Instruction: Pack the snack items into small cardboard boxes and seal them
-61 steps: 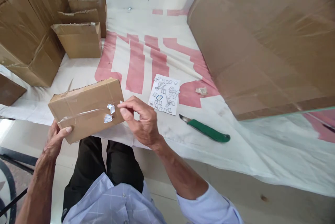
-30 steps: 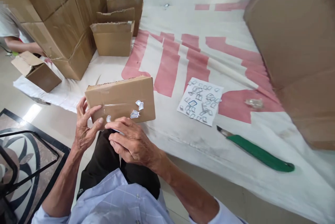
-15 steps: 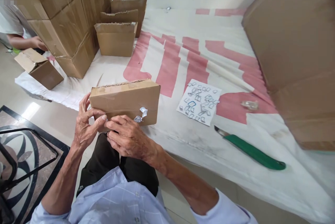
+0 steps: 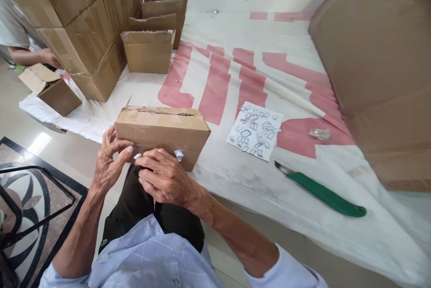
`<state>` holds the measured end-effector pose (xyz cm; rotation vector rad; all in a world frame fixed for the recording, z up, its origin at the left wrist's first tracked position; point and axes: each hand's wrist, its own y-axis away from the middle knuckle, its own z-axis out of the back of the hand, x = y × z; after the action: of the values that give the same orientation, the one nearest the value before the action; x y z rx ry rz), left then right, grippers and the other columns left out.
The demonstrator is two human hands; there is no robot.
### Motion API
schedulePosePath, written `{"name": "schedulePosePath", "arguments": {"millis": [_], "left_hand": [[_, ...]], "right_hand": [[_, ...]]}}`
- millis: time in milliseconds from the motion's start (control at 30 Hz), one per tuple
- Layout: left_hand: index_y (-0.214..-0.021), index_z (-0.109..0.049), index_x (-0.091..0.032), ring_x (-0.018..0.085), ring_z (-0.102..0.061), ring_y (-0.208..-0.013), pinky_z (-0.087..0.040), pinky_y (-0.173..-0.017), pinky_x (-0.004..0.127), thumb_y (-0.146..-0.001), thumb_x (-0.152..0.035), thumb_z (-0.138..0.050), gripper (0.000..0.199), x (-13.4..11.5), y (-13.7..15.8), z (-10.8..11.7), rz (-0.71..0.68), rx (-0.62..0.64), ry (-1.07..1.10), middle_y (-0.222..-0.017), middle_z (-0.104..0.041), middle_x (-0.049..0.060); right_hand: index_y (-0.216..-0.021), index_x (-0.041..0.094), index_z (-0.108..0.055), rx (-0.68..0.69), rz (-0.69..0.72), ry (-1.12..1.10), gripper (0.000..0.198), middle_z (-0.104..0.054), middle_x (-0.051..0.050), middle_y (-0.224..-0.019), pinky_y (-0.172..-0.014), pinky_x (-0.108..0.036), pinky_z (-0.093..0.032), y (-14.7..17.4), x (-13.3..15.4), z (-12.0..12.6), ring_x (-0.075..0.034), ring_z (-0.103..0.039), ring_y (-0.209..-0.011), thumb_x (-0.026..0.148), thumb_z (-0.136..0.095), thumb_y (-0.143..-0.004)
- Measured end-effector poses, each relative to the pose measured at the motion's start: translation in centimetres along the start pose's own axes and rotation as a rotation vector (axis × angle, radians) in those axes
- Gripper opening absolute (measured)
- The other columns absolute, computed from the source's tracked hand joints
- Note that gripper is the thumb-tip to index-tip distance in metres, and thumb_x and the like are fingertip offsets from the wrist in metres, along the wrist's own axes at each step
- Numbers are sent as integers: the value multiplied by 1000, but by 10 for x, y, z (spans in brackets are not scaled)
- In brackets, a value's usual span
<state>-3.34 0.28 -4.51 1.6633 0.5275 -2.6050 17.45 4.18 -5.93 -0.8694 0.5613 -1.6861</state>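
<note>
A closed cardboard box (image 4: 161,134) is tilted toward me at the table's front edge, its taped top with a ragged seam showing. My left hand (image 4: 112,160) grips the left end of this box, thumb on the front face and fingers round the side. Against the lower front face, my right hand (image 4: 168,175) is closed, with a small white sticker (image 4: 137,156) at its fingertips. Another small white sticker (image 4: 178,155) stands out from the box front, just above the right knuckles. The box's lower edge is partly hidden by the right hand.
A sheet with several small outlined stickers (image 4: 255,130) lies right of the box, near a green-handled knife (image 4: 323,192) and a clear crumpled piece (image 4: 319,134). Stacked cartons (image 4: 89,32) and open boxes (image 4: 147,52) stand left. Another person's hand (image 4: 50,58) is behind the cartons. A large carton (image 4: 384,77) borders the right.
The box has tipped so more of its top shows, and its right end has come lower. A white piece now shows by my right fingertips. Both hands have stayed in nearly the same place.
</note>
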Motion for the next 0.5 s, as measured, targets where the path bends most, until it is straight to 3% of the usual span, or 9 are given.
{"name": "schedulePosePath", "arguments": {"millis": [167, 267, 367, 500], "left_hand": [[-91, -85, -26, 31, -60, -137, -50, -119, 47, -94, -45, -80, 20, 1, 1, 7, -15, 18, -78, -138, -63, 9], [-83, -84, -25, 26, -66, -118, -58, -95, 37, -90, -40, -81, 16, 1, 7, 10, -6, -7, -168, -120, -66, 9], [-85, -84, -25, 22, -67, -99, -54, -74, 30, -88, -36, -78, 13, -5, 18, 13, 29, -18, -239, -107, -69, 8], [-78, -81, -22, 16, -59, -71, -47, -65, 28, -91, -40, -77, 23, -13, 32, 19, 134, 15, -157, -79, -68, 3]], "right_hand": [[-88, 21, -71, -23, -10, -7, 19, -77, -11, -117, -92, -41, -55, 3, 2, 5, -25, -65, -112, 13, -59, -101], [-88, 21, -70, -9, 5, -27, 17, -77, -11, -118, -93, -41, -55, 8, 6, 2, -26, -64, -112, 14, -60, -100], [-87, 20, -70, -2, 22, -36, 17, -77, -11, -117, -92, -40, -54, 12, 13, -2, -25, -63, -111, 13, -60, -99], [-86, 20, -69, 33, 46, -38, 17, -77, -10, -117, -94, -42, -53, 19, 20, -4, -26, -62, -111, 12, -61, -98]]}}
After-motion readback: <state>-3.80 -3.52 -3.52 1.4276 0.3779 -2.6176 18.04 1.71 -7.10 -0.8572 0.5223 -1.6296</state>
